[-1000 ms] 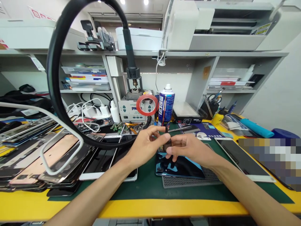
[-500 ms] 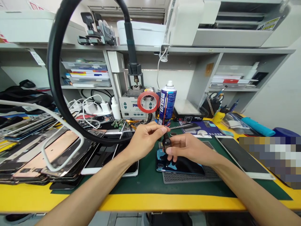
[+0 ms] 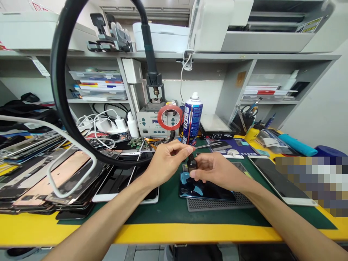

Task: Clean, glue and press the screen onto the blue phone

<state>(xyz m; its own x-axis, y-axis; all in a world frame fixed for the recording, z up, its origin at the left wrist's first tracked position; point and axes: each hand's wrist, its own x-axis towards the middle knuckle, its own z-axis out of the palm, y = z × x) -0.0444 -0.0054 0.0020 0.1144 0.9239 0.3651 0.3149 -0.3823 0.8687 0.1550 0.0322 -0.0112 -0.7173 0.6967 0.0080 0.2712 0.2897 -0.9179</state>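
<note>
A small dark bottle [image 3: 192,166] stands upright between my two hands, above a phone. The fingers of my right hand [image 3: 217,170] grip its body from the right. At its top, the thumb and fingers of my left hand [image 3: 168,157] are pinched together on the bottle's cap, which they mostly hide. Under the bottle lies a glossy dark-blue phone [image 3: 214,192], its back up, on a grey perforated mat [image 3: 217,206]. Metal tweezers [image 3: 210,145] reach rightward from beside my left fingertips; whether that hand touches them I cannot tell.
A blue spray can [image 3: 192,121] and a red tape roll [image 3: 170,127] stand behind my hands. White-framed phones [image 3: 102,197] and stacked phone parts [image 3: 35,188] fill the left. At right lies a white tablet [image 3: 300,200]. A thick black hose [image 3: 56,72] loops overhead on the left.
My right hand's lower fingers have curled in closer around the bottle. My left hand keeps its pinch at the top. The whole view has shifted slightly.
</note>
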